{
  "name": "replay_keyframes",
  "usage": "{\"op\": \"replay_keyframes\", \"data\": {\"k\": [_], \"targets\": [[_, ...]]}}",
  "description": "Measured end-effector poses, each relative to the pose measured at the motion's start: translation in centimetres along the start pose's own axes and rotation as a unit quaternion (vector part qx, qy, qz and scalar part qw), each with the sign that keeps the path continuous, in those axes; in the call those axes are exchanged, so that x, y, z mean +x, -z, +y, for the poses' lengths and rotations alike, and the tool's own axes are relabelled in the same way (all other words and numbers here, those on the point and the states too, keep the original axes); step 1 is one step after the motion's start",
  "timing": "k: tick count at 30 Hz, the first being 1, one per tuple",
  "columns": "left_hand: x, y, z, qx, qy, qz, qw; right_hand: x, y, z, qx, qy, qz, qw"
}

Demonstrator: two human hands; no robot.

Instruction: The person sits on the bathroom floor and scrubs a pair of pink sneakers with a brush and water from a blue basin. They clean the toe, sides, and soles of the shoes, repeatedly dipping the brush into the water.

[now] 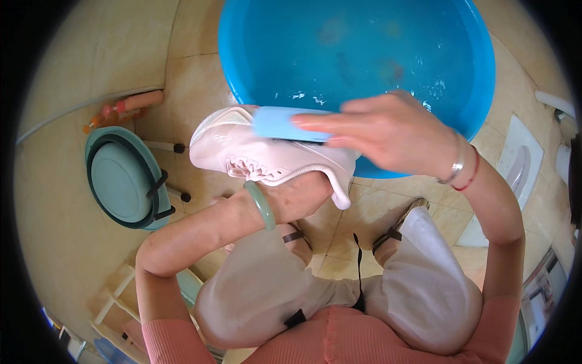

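Scrubbing appeared midway. The left hand [297, 197] was pushed inside the pale pink shoe [267, 151], fingers hidden, state not readable. The right hand [388, 133] pinched a blue brush [285, 123] against the upper, over the near rim of the blue basin [479, 85]. Suds floated there. A teal folded tub [124, 179] stood well apart.
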State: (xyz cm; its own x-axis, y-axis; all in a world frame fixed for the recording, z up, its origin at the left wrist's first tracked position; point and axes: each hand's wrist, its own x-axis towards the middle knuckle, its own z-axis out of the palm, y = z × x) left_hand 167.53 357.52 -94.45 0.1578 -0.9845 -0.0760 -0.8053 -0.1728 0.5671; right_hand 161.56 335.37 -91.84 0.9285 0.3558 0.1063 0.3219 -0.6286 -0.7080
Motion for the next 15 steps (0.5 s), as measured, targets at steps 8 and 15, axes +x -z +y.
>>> {"op": "replay_keyframes", "data": {"k": [8,15], "targets": [[0.1,1.2,0.3,0.031,0.008,0.015,0.999,-2.9,1.8,0.9,0.069,-0.076,0.003,0.995],[0.4,0.0,0.0,0.025,-0.026,0.002,0.999,-2.7,0.9,0.5,0.091,-0.08,0.007,0.993]]}}
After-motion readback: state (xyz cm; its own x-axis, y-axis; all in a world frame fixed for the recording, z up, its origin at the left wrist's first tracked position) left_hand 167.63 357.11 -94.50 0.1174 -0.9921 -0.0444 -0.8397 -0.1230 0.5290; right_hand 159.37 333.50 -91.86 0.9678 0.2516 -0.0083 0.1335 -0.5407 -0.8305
